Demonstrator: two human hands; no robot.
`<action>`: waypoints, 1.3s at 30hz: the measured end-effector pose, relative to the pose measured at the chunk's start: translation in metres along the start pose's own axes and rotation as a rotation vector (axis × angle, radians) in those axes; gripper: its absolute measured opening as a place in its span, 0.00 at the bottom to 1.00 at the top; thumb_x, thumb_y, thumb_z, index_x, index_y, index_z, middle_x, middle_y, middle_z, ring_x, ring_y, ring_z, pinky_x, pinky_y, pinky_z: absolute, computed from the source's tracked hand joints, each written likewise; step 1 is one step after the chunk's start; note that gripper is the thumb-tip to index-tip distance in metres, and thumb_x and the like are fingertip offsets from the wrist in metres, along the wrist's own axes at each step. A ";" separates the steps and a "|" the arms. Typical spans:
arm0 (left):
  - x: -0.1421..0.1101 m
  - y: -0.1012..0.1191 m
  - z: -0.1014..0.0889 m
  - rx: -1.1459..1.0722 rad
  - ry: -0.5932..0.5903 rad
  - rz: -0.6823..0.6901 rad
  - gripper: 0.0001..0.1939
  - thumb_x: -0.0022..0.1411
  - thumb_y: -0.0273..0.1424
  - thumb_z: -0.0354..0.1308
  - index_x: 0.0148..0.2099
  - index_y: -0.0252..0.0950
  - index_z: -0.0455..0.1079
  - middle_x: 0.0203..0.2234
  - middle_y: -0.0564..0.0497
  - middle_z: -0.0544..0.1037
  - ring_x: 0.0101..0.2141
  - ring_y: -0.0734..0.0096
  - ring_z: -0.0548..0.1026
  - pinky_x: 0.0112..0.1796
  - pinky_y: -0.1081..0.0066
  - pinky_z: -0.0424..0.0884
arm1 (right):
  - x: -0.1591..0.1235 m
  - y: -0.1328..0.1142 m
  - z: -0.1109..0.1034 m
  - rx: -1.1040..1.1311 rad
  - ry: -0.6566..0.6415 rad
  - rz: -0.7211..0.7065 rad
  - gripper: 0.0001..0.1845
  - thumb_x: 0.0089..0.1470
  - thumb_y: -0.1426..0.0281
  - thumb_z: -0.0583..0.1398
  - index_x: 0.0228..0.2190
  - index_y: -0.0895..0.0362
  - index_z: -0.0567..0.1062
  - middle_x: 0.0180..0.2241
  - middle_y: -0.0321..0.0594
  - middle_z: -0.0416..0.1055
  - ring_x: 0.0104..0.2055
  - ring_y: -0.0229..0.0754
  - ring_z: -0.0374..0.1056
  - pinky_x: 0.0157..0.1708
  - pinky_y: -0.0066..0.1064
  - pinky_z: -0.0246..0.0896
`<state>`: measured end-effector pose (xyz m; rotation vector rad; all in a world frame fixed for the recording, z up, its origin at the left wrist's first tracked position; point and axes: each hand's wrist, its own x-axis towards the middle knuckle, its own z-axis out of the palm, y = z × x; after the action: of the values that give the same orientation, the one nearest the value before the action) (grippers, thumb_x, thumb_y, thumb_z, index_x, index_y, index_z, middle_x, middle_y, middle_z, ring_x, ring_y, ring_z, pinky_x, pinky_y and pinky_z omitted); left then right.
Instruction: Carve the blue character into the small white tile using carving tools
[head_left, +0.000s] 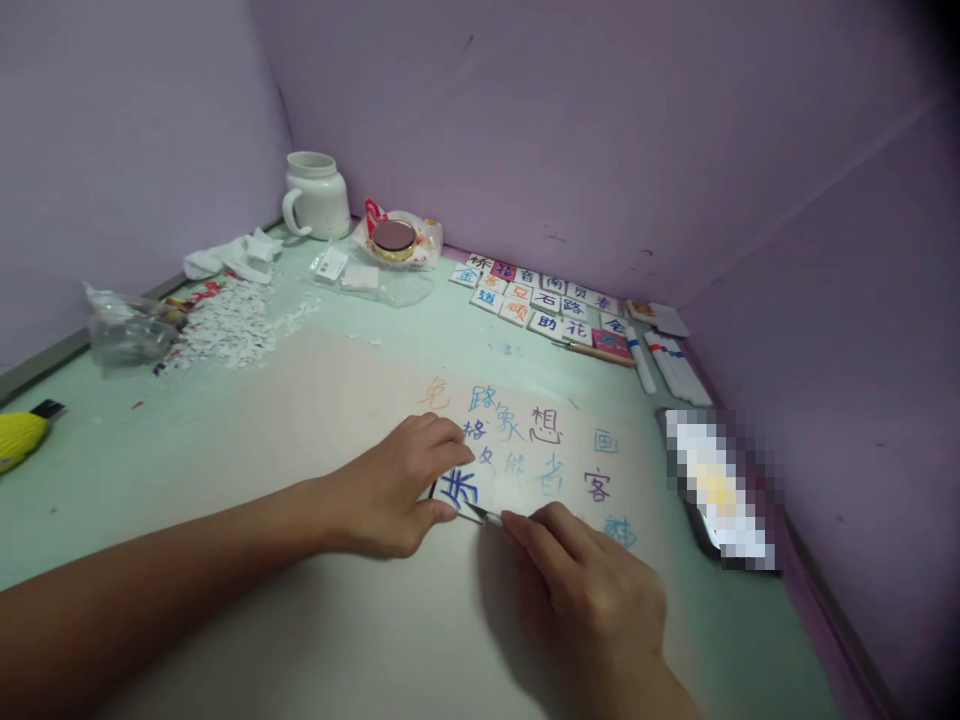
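Note:
My left hand [397,492] pinches a small white square block [465,490] with a blue character drawn on it, holding it down on the pale green table [150,440]. My right hand [592,590] is closed round a thin carving tool [484,516], whose tip touches the block's lower right edge. Faint coloured characters [544,450] stain the table just beyond the block.
Rows of finished character blocks [536,298] lie at the back right, with a brush [596,351] and white sticks [671,365]. A phone [720,490] lies right. A white mug [315,195], a round tin [394,238], shavings [229,320], a plastic bag [124,325] and a yellow object [19,437] lie left.

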<state>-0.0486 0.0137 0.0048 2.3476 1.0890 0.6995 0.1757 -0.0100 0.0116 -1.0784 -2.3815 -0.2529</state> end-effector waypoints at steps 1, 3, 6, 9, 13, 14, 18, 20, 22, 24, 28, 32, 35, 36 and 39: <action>0.000 0.001 0.000 0.007 0.000 -0.007 0.16 0.56 0.27 0.56 0.48 0.33 0.65 0.44 0.40 0.69 0.46 0.55 0.67 0.48 0.53 0.65 | 0.000 -0.002 0.000 -0.008 0.012 0.022 0.16 0.59 0.76 0.51 0.29 0.54 0.78 0.19 0.33 0.70 0.19 0.35 0.62 0.19 0.30 0.46; 0.000 0.001 0.000 0.013 -0.001 -0.015 0.16 0.55 0.26 0.57 0.47 0.32 0.65 0.44 0.41 0.69 0.46 0.55 0.67 0.48 0.55 0.65 | 0.002 -0.004 0.000 -0.023 0.014 0.050 0.18 0.58 0.76 0.51 0.28 0.54 0.78 0.19 0.33 0.69 0.18 0.35 0.61 0.18 0.30 0.44; 0.001 0.001 0.001 0.008 0.004 -0.022 0.15 0.55 0.26 0.58 0.46 0.33 0.65 0.43 0.41 0.69 0.45 0.55 0.67 0.47 0.55 0.66 | 0.005 -0.004 -0.002 -0.016 -0.041 0.039 0.18 0.56 0.76 0.50 0.27 0.54 0.78 0.18 0.33 0.68 0.17 0.35 0.60 0.17 0.30 0.43; 0.001 0.001 0.001 0.003 0.005 -0.023 0.15 0.55 0.26 0.58 0.46 0.33 0.66 0.43 0.42 0.69 0.45 0.55 0.67 0.47 0.55 0.65 | 0.009 0.000 -0.005 0.034 -0.114 0.023 0.18 0.53 0.78 0.50 0.26 0.54 0.79 0.19 0.34 0.68 0.16 0.35 0.60 0.17 0.31 0.43; 0.001 0.000 0.001 0.001 0.012 -0.014 0.14 0.55 0.27 0.57 0.46 0.33 0.66 0.43 0.41 0.69 0.45 0.55 0.67 0.47 0.55 0.65 | 0.013 0.005 -0.008 0.085 -0.190 0.015 0.19 0.49 0.79 0.49 0.28 0.54 0.79 0.19 0.35 0.69 0.15 0.34 0.60 0.17 0.31 0.39; 0.001 -0.001 0.001 0.002 0.014 -0.010 0.14 0.55 0.27 0.57 0.46 0.33 0.66 0.43 0.41 0.69 0.45 0.55 0.67 0.47 0.55 0.65 | 0.014 0.005 -0.008 0.095 -0.207 0.016 0.19 0.49 0.78 0.49 0.28 0.54 0.79 0.20 0.35 0.69 0.15 0.34 0.59 0.18 0.31 0.38; 0.000 -0.002 0.002 0.005 0.023 0.005 0.14 0.56 0.27 0.57 0.46 0.33 0.66 0.42 0.42 0.70 0.44 0.56 0.67 0.47 0.55 0.65 | 0.014 0.008 -0.008 0.136 -0.268 0.035 0.19 0.51 0.77 0.49 0.29 0.53 0.79 0.21 0.35 0.69 0.15 0.34 0.58 0.18 0.32 0.35; 0.000 -0.001 0.002 0.007 0.025 0.007 0.14 0.56 0.28 0.57 0.46 0.32 0.66 0.43 0.41 0.70 0.45 0.55 0.67 0.47 0.55 0.65 | 0.013 0.011 -0.008 0.188 -0.313 0.066 0.18 0.52 0.76 0.50 0.30 0.53 0.79 0.21 0.35 0.70 0.16 0.34 0.59 0.19 0.32 0.35; 0.000 -0.001 0.002 0.007 0.025 0.003 0.14 0.56 0.28 0.56 0.46 0.33 0.66 0.43 0.41 0.70 0.45 0.56 0.67 0.47 0.54 0.66 | 0.012 0.014 -0.007 0.262 -0.355 0.115 0.16 0.53 0.74 0.51 0.31 0.52 0.79 0.22 0.34 0.70 0.17 0.34 0.61 0.19 0.31 0.36; 0.000 -0.001 0.001 0.007 0.026 0.000 0.14 0.57 0.28 0.56 0.46 0.34 0.66 0.43 0.42 0.70 0.45 0.56 0.67 0.47 0.55 0.66 | 0.011 0.018 -0.006 0.354 -0.398 0.154 0.14 0.53 0.73 0.53 0.31 0.52 0.79 0.23 0.34 0.70 0.18 0.34 0.62 0.19 0.29 0.39; 0.000 -0.002 0.002 0.015 0.031 0.019 0.14 0.57 0.28 0.56 0.47 0.32 0.66 0.43 0.41 0.69 0.45 0.55 0.67 0.47 0.54 0.66 | 0.010 0.023 -0.006 0.562 -0.489 0.186 0.11 0.54 0.71 0.56 0.32 0.49 0.79 0.24 0.32 0.69 0.20 0.33 0.62 0.21 0.27 0.45; -0.001 -0.005 0.003 0.010 0.029 0.044 0.14 0.59 0.29 0.55 0.48 0.33 0.65 0.44 0.41 0.69 0.46 0.56 0.67 0.47 0.54 0.66 | 0.003 0.026 -0.006 0.639 -0.451 0.222 0.11 0.56 0.70 0.56 0.32 0.51 0.79 0.24 0.33 0.68 0.22 0.34 0.63 0.21 0.25 0.49; -0.003 -0.007 0.004 0.017 0.041 0.069 0.16 0.59 0.28 0.55 0.50 0.34 0.65 0.45 0.41 0.68 0.46 0.56 0.67 0.48 0.55 0.65 | -0.001 0.024 -0.004 0.534 -0.300 0.228 0.12 0.57 0.71 0.55 0.33 0.54 0.79 0.24 0.35 0.68 0.20 0.33 0.62 0.20 0.25 0.49; -0.003 -0.007 0.004 0.018 0.043 0.075 0.16 0.59 0.28 0.55 0.50 0.34 0.65 0.45 0.41 0.68 0.46 0.56 0.67 0.48 0.55 0.65 | -0.001 0.022 -0.002 0.482 -0.257 0.210 0.12 0.57 0.71 0.55 0.33 0.54 0.79 0.23 0.35 0.68 0.20 0.33 0.62 0.20 0.25 0.48; -0.003 -0.006 0.003 0.017 0.031 0.067 0.16 0.58 0.27 0.55 0.50 0.33 0.65 0.45 0.41 0.68 0.47 0.55 0.67 0.48 0.55 0.64 | 0.001 0.015 0.000 0.326 -0.193 0.134 0.14 0.56 0.73 0.53 0.33 0.54 0.79 0.23 0.35 0.69 0.19 0.34 0.63 0.19 0.27 0.46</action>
<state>-0.0521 0.0141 -0.0020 2.4049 1.0377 0.7562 0.1866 0.0008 0.0117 -1.1386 -2.3916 0.2898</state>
